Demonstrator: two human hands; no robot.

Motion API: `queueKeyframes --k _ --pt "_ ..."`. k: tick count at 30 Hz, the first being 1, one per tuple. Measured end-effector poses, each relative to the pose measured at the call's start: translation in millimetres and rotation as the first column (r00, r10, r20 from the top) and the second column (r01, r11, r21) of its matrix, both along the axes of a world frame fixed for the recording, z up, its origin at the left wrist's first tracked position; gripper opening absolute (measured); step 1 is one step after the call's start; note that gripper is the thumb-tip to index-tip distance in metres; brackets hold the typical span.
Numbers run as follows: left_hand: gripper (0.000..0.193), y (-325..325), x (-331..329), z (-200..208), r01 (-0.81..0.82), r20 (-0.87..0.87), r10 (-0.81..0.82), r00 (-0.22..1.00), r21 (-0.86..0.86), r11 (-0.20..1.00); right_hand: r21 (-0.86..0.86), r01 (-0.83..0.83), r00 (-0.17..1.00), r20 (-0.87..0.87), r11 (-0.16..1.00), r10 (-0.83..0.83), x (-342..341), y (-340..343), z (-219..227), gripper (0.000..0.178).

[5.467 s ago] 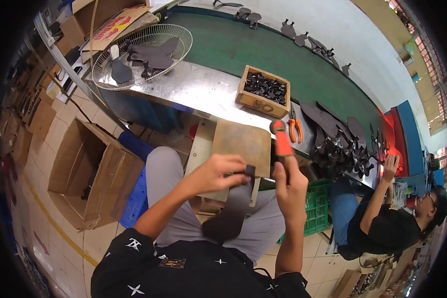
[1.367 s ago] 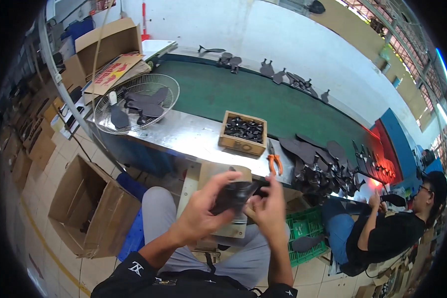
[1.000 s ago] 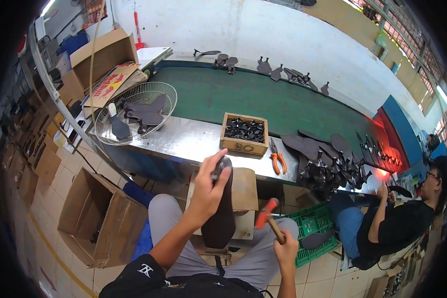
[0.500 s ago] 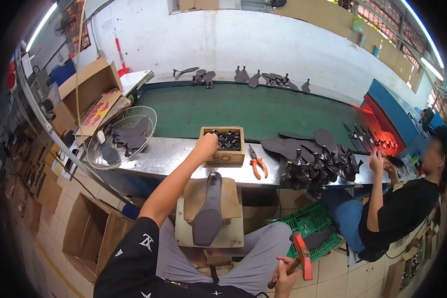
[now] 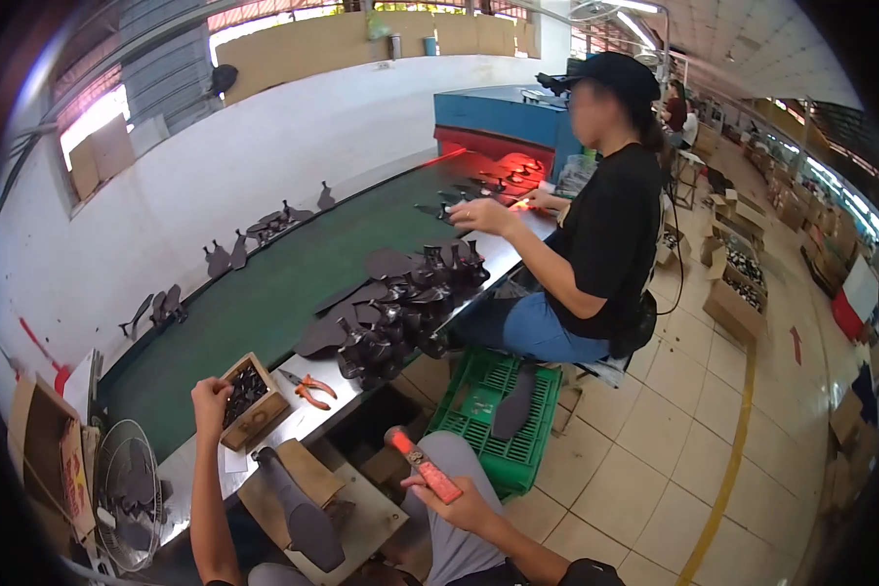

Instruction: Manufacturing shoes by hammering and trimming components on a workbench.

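Note:
My left hand is at the left rim of a small wooden box, its fingers pinched together. What they hold, if anything, cannot be made out. Small black pieces fill the box. My right hand grips a hammer with a red head, held over my right thigh. Between my arms, a dark shoe sole lies on a padded stand, its narrow end toward the box. Orange-handled pliers rest on the metal bench beside the box.
A wire basket of dark soles stands at left. Heeled soles are heaped on the bench edge, beside a green conveyor belt. At right a co-worker sits by a red-lit machine. A green crate stands on the floor.
The view has swung to the right, showing more of the co-worker and the aisle. My left hand remains by the box's left side, and my right hand still holds the hammer.

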State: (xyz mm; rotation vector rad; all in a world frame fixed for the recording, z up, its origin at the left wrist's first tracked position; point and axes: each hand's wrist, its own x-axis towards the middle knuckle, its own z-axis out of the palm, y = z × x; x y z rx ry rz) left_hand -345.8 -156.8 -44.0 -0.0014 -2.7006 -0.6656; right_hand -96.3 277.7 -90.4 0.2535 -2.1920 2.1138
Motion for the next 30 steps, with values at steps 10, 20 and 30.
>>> queueKeyframes --k 10,20,30 --pt "0.023 211 207 102 0.594 -0.517 -0.299 0.802 0.634 0.495 -0.371 -0.207 0.976 -0.146 0.905 0.163 -38 -40 113 0.024" --pt "0.081 190 256 100 0.674 -0.607 -0.343 0.717 0.478 0.563 -0.341 -0.377 0.926 -0.137 0.861 0.352 -20 -79 131 0.023" --pt "0.068 172 258 84 0.579 -0.553 -0.303 0.776 0.433 0.691 -0.362 -0.473 0.878 -0.115 0.803 0.465 -30 -86 115 0.016"
